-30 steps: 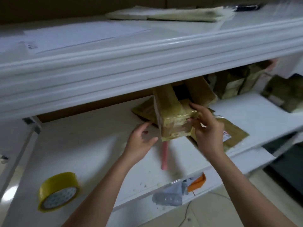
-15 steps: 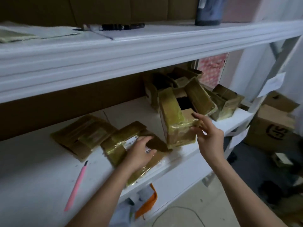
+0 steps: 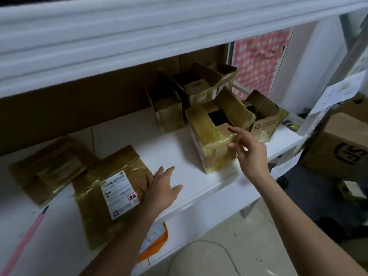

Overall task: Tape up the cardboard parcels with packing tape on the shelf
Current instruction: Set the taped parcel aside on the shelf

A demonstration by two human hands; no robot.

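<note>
Right hand (image 3: 251, 154) pinching corner of open yellow-taped cardboard parcel (image 3: 215, 144); left hand (image 3: 161, 188) released, flat on labelled flattened cardboard parcel (image 3: 111, 192); white shelf (image 3: 175, 148).

Open brown parcel (image 3: 214, 145) stands upright near the shelf (image 3: 179, 148) front edge, flaps up, sides wrapped in yellowish tape. Three more open parcels (image 3: 201, 86) cluster just behind it. Flat taped parcel (image 3: 111, 194) with white label lies left, overlapping another flat parcel (image 3: 47, 168) further left.
</note>
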